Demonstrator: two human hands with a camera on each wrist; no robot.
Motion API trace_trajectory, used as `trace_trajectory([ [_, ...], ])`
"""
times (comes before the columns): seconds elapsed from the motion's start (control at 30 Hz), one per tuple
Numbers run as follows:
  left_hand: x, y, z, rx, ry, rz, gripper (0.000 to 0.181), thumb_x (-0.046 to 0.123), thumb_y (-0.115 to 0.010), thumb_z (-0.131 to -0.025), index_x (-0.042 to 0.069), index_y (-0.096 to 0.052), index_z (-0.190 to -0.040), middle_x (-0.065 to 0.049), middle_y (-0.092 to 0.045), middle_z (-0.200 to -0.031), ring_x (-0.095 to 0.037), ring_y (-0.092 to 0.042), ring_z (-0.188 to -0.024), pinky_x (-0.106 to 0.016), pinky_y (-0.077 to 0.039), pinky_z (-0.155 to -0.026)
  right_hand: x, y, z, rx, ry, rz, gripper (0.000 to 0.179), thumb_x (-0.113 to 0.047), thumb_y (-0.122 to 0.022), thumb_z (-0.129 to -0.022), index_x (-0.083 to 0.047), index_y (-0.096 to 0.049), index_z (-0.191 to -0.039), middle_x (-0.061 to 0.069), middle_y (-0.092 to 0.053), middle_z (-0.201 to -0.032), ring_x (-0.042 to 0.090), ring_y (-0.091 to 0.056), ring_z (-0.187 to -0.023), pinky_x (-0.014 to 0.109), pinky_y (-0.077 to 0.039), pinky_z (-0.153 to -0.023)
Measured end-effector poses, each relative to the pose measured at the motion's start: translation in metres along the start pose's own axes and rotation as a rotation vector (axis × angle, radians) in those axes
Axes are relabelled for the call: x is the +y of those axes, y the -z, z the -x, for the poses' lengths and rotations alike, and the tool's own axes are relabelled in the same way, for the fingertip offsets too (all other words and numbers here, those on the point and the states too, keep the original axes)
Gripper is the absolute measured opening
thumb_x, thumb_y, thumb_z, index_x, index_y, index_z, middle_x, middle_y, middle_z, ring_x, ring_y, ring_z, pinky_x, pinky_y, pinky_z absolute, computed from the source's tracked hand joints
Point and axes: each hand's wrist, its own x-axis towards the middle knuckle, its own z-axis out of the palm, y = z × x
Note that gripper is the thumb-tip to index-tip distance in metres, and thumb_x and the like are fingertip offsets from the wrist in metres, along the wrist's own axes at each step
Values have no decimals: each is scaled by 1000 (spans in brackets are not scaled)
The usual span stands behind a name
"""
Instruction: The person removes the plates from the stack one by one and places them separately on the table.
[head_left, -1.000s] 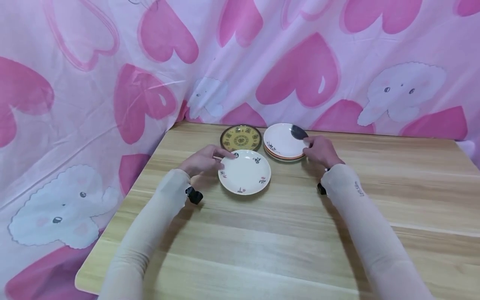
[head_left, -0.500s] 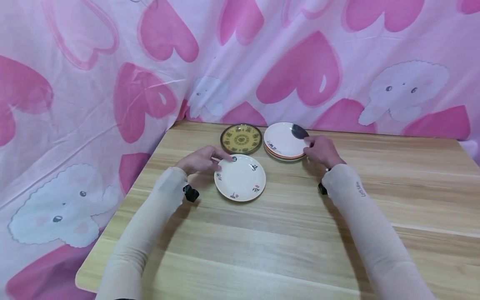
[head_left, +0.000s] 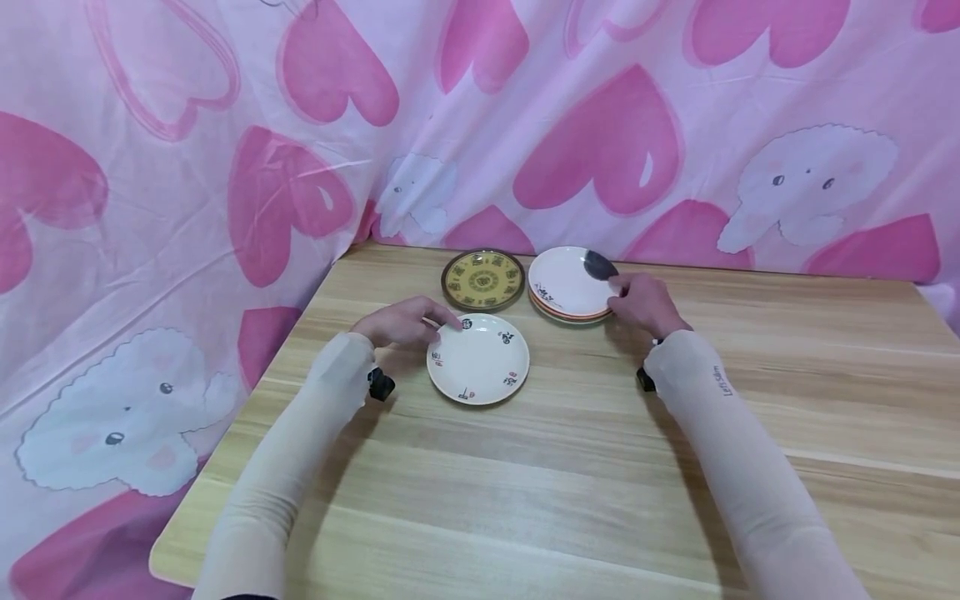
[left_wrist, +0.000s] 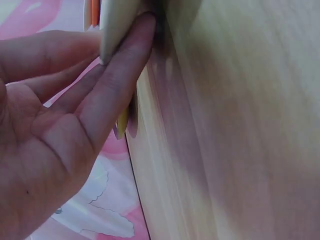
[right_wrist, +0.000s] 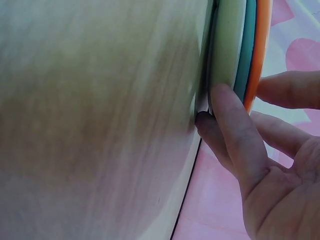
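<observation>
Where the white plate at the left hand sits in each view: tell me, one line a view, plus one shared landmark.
Head: the white plate is just below centre, at the left hand.
Left wrist: the white plate is edge-on, top, left of centre.
Right wrist: not in it.
Shared landmark: the wooden table, in all three.

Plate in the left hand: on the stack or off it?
Off. In the head view, table shows between the plate and the stack, and the left hand pinches the plate at one edge.
</observation>
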Motion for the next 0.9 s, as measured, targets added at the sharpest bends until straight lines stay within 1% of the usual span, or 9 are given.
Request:
trace_trajectory([
  [0.17,4,-2,-2,28,22,-28,36,0,-54,-95,2,-65,-129,-17,-57,-144,-33,-49,-137,-46,-42,-116,0,0,1,4,-1,-1,59,-14,-52,-96,-4,-37,-153,24,-54,-125,31,-52,-96,27,-45,-63],
  [0.33,7,-2,-6,54,62,-46,30,10,-54,-99,5,-67,-125,-14,-60,-140,-30,-52,-133,-47,-40,-116,2,0,0,13,11,3,59,-14,-52,-95,-4,-39,-152,25,-56,-126,30,-52,-94,27,-45,-62],
  [0.47,6,-2,-7,67,82,-67,29,13,-54,-99,7,-69,-123,-13,-62,-139,-28,-53,-130,-47,-39,-116,3,0,0,16,23,3,60,-14,-53,-94,-4,-39,-152,25,-58,-126,28,-52,-89,26,-43,-59],
  [0.63,5,-4,-6,87,85,-78,29,14,-54,-100,7,-69,-124,-13,-63,-138,-28,-53,-131,-46,-39,-116,5,-2,-1,34,54,7,60,-14,-53,-92,-2,-42,-150,27,-62,-123,23,-51,-77,26,-42,-55],
  [0.7,5,-5,-6,92,88,-77,30,15,-53,-100,8,-68,-125,-12,-62,-139,-29,-52,-134,-48,-38,-118,5,-2,-1,46,68,19,59,-14,-53,-91,-2,-44,-148,26,-63,-120,23,-51,-78,26,-41,-56],
  [0.8,7,-5,-4,101,100,-77,31,16,-53,-100,9,-66,-128,-12,-60,-141,-31,-49,-137,-52,-35,-120,6,-3,0,61,85,35,58,-15,-53,-91,-2,-46,-148,23,-63,-115,25,-51,-82,26,-41,-59],
  [0.9,11,-4,-3,103,104,-94,33,18,-53,-101,10,-64,-130,-12,-59,-142,-32,-48,-138,-54,-34,-120,5,-3,1,68,87,40,58,-15,-52,-92,-2,-46,-148,22,-62,-113,27,-52,-85,27,-41,-61],
])
